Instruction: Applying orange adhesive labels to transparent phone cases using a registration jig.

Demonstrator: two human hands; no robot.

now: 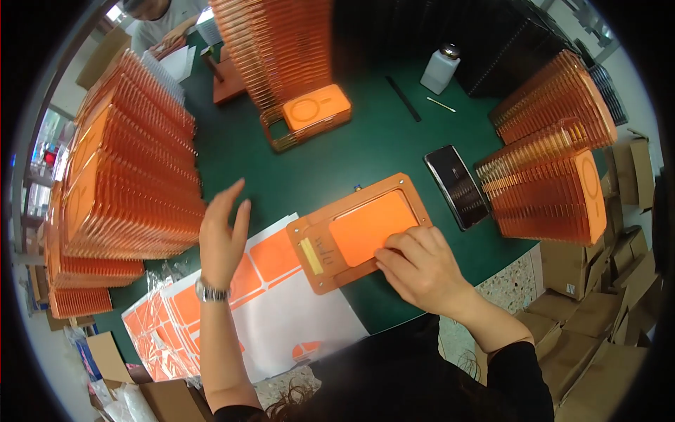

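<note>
A brown rectangular jig (302,261) with a recessed tray lies on the table in front of me. Inside its recess is a flat orange rounded sheet (369,225), perhaps a sticker. My right hand (422,271) is closed, fingers bunched at the sheet's near right edge; the fingertips partly hide that corner. My left hand (223,235), wearing a watch, is raised with fingers apart and holds nothing. Below and beside it lie white backing sheets (288,316) bearing orange stickers (271,254), partly under clear plastic film (165,337).
Tall stacks of translucent orange phone cases (133,183) stand at left, more (541,193) at right and at the back (278,49). A black phone (457,186), dark strip (403,98), cotton swab (441,104) and white bottle (441,69) lie beyond. Cardboard boxes (573,271) fill the right side. Another person (158,28) sits far left.
</note>
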